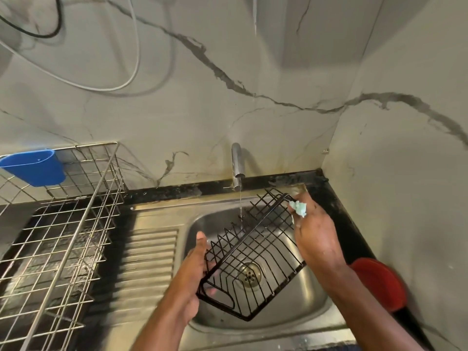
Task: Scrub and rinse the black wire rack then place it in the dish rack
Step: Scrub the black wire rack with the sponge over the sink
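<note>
The black wire rack (255,252) hangs tilted over the steel sink (316,307), with a thin stream of water from the tap (237,163) falling onto its middle. My left hand (195,269) grips the rack's near left end. My right hand (314,229) holds a pale green sponge (298,208) pressed against the rack's far right corner. The silver wire dish rack (65,234) stands on the counter to the left.
A blue plastic cup (35,167) hangs on the dish rack's back edge. The ribbed drainboard (149,252) lies between dish rack and sink. A red object (379,282) sits at the right counter edge. Marble walls close the corner behind and right.
</note>
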The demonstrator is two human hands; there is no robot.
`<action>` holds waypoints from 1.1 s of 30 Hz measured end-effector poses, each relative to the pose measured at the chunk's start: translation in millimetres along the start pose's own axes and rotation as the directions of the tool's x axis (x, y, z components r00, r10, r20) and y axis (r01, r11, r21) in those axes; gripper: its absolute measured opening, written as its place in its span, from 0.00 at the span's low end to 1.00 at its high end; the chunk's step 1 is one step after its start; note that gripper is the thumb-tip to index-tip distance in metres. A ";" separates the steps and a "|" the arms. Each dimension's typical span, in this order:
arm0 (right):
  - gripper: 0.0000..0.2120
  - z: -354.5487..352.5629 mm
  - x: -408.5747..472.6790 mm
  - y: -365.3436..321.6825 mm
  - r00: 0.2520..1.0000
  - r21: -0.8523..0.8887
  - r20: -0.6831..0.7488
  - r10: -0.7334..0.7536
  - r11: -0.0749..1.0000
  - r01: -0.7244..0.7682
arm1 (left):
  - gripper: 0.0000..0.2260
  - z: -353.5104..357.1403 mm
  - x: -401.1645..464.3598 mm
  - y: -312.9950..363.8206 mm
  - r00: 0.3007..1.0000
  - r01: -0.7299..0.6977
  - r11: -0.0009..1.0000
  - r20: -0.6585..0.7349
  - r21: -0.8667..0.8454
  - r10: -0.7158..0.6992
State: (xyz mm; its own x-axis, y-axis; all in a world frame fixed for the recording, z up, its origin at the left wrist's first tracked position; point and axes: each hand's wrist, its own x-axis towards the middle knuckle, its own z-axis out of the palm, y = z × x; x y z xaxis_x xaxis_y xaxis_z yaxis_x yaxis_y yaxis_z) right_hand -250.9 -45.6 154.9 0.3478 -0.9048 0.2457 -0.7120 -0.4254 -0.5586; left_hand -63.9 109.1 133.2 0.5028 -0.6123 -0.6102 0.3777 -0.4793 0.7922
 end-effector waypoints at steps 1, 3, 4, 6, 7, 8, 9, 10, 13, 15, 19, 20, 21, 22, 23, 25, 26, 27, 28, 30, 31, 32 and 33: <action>0.16 -1.1 1.0 -0.5 1.000 -0.022 0.021 -0.005 1.000 0.005 | 0.33 -1.2 2.3 -0.8 1.000 0.026 0.999 0.005 -0.025 -0.026; 0.15 -4.7 0.7 -0.1 0.998 -0.067 0.057 -0.026 0.997 0.030 | 0.32 -4.2 4.8 -0.9 0.999 0.044 0.998 -0.003 -0.047 -0.044; 0.15 -7.2 0.3 -1.4 0.997 -0.082 0.070 -0.039 0.996 0.044 | 0.32 -6.0 6.1 -1.3 0.999 0.045 0.998 -0.012 -0.046 -0.046; 0.14 -10.3 0.5 -4.9 0.994 -0.122 0.086 -0.071 0.989 0.081 | 0.31 -5.9 6.8 -1.8 0.999 0.038 0.999 -0.027 0.002 -0.038; 0.14 -11.1 1.2 -6.7 0.993 -0.139 0.090 -0.081 0.986 0.093 | 0.31 -2.8 4.5 -0.7 0.999 0.019 0.999 -0.029 0.048 -0.017; 0.14 -11.3 2.0 -8.5 0.992 -0.157 0.097 -0.086 0.982 0.100 | 0.30 0.5 1.4 0.6 0.999 -0.020 0.995 -0.037 0.095 0.024; 0.14 -11.4 2.6 -10.5 0.990 -0.173 0.105 -0.090 0.979 0.108 | 0.29 4.4 -3.4 3.0 0.995 -0.080 0.988 -0.052 0.132 0.087; 0.14 -11.2 2.6 -12.2 0.989 -0.187 0.115 -0.098 0.975 0.118 | 0.27 7.8 -7.9 4.7 0.982 -0.162 0.974 -0.075 0.160 0.176; 0.10 -10.4 1.4 -18.7 0.979 -0.197 0.156 -0.129 0.967 0.159 | 0.14 19.6 -20.1 12.0 0.865 -0.468 0.844 -0.060 0.261 0.498; 0.08 -8.8 1.9 -23.2 0.972 -0.181 0.190 -0.136 0.968 0.171 | 0.18 27.3 -23.0 13.6 0.783 -0.594 0.699 0.086 0.398 0.616; 0.08 -2.5 4.4 -30.8 0.960 -0.152 0.197 -0.197 0.962 0.229 | 0.29 48.2 -13.5 15.5 0.691 -0.679 0.470 0.273 0.564 0.669; 0.10 -0.6 5.3 -31.2 0.961 -0.131 0.176 -0.212 0.963 0.236 | 0.29 51.2 -8.3 15.4 0.655 -0.697 0.429 0.267 0.574 0.707; 0.11 1.1 5.4 -30.8 0.965 -0.104 0.150 -0.216 0.967 0.233 | 0.26 53.5 -3.8 15.9 0.627 -0.705 0.402 0.250 0.584 0.737; 0.11 2.4 5.0 -31.1 0.969 -0.081 0.137 -0.208 0.972 0.220 | 0.23 54.6 0.2 17.5 0.608 -0.701 0.390 0.215 0.598 0.764; 0.12 3.9 3.4 -31.7 0.971 -0.059 0.135 -0.199 0.976 0.209 | 0.20 55.1 3.7 19.1 0.598 -0.690 0.394 0.172 0.608 0.783; 0.15 5.7 -2.2 -36.1 0.968 -0.020 0.177 -0.178 0.983 0.184 | 0.18 58.2 4.2 26.1 0.585 -0.667 0.393 0.120 0.633 0.802; 0.19 5.9 -6.0 -38.9 0.964 -0.008 0.198 -0.178 0.983 0.183 | 0.19 59.9 3.6 29.5 0.588 -0.647 0.373 0.124 0.665 0.799; 0.23 6.7 -8.8 -41.2 0.961 -0.001 0.199 -0.193 0.980 0.197 | 0.19 60.3 3.3 33.2 0.592 -0.621 0.344 0.135 0.704 0.794; 0.26 7.3 -10.8 -43.2 0.958 0.001 0.195 -0.209 0.977 0.213 | 0.17 59.3 4.0 37.5 0.601 -0.591 0.316 0.145 0.742 0.786; 0.28 6.8 -14.1 -44.8 0.959 0.015 0.186 -0.216 0.976 0.217 | 0.12 57.5 6.0 42.0 0.625 -0.533 0.274 0.154 0.801 0.765; 0.26 5.8 -15.4 -45.4 0.962 0.033 0.176 -0.209 0.978 0.206 | 0.10 56.7 6.5 42.7 0.630 -0.518 0.258 0.159 0.816 0.760; 0.22 4.3 -16.4 -45.2 0.968 0.050 0.169 -0.187 0.982 0.181 | 0.10 56.6 6.5 42.0 0.634 -0.511 0.247 0.167 0.823 0.755; 0.17 2.8 -16.8 -44.2 0.975 0.072 0.158 -0.159 0.986 0.149 | 0.12 56.5 6.5 40.4 0.640 -0.511 0.240 0.178 0.826 0.748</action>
State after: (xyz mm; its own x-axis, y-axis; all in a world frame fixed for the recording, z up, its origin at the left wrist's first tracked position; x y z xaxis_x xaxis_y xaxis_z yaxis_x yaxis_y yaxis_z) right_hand -223.6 -11.6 173.3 0.5481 -0.8113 0.2033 -0.6063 -0.5528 -0.5717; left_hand -89.4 50.3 160.6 0.4655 -0.8621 0.2002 -0.8079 -0.3215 0.4939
